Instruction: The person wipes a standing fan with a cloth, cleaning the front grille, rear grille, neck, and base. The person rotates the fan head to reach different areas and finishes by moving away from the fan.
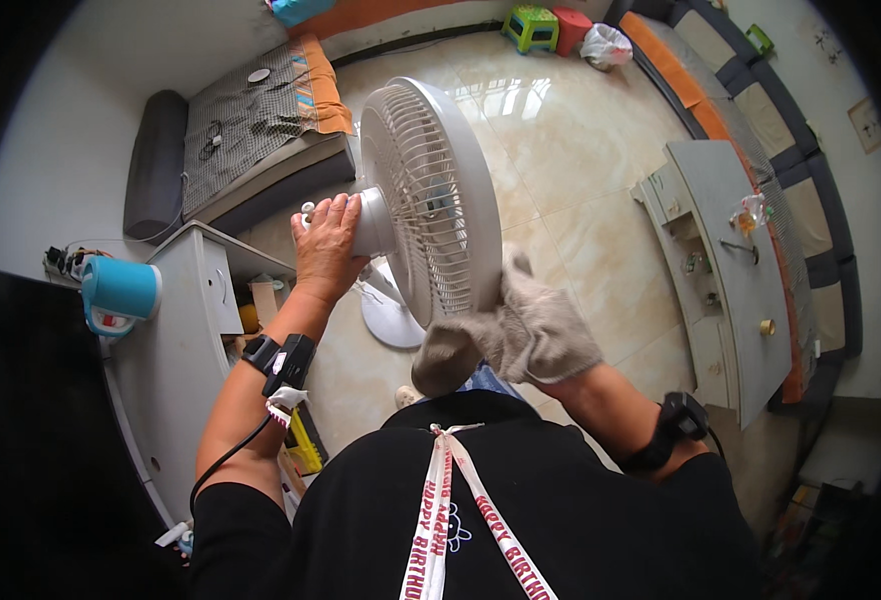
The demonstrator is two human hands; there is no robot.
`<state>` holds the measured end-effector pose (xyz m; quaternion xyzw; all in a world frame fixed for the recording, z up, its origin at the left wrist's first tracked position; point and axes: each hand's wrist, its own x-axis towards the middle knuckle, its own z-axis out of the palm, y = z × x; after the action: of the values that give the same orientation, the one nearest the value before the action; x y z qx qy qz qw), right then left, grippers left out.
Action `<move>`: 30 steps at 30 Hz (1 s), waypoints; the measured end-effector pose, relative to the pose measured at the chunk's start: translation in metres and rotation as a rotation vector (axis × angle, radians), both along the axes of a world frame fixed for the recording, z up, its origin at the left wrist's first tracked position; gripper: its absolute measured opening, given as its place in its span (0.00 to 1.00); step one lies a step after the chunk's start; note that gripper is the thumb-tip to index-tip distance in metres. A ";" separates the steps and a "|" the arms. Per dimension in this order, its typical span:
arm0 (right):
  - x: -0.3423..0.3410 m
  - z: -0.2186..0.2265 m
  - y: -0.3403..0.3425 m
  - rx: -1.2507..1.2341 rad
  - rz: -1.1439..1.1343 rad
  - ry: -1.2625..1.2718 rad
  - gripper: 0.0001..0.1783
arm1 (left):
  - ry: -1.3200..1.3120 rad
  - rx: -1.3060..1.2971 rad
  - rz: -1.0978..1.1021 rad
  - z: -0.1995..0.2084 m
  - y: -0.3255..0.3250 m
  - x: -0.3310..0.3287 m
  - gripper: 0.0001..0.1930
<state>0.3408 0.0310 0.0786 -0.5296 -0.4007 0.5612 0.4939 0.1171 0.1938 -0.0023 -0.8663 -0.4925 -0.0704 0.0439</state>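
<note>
A white electric fan (476, 190) stands in front of me, its wire grille turned sideways and its round base (393, 318) on the floor. My left hand (329, 245) is closed over the motor housing (371, 230) behind the grille, fingers wrapped across its top. A grey-beige knitted cloth, which looks like a sock (551, 335), covers my right hand (546, 325) up to the wrist. That covered hand touches the lower near rim of the fan; its fingers are hidden under the fabric. The sock's darker end (448, 355) hangs to the left below the fan, blurred.
At left stands a grey cabinet (176, 300) with a blue kettle (121, 290) beside it. A daybed (251, 140) lies behind. On the right are a low table with drawers (736, 260) and a sofa (796, 150). Stools (531, 30) and a lined bin (606, 45) stand far back.
</note>
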 end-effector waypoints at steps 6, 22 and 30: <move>0.042 0.028 0.010 0.737 0.042 -1.285 0.23 | -0.065 0.056 -0.078 0.000 -0.003 0.002 0.46; -0.055 -0.049 0.005 0.571 0.225 -1.396 0.14 | -0.056 0.070 -0.080 -0.005 -0.001 -0.002 0.34; -0.090 -0.099 0.029 0.239 0.431 -1.464 0.14 | -0.104 0.016 -0.081 -0.001 -0.001 0.002 0.42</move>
<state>0.2508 0.0605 -0.0203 -0.6190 -0.7775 0.1047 0.0367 0.1193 0.1927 -0.0038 -0.8803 -0.4582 -0.1211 0.0223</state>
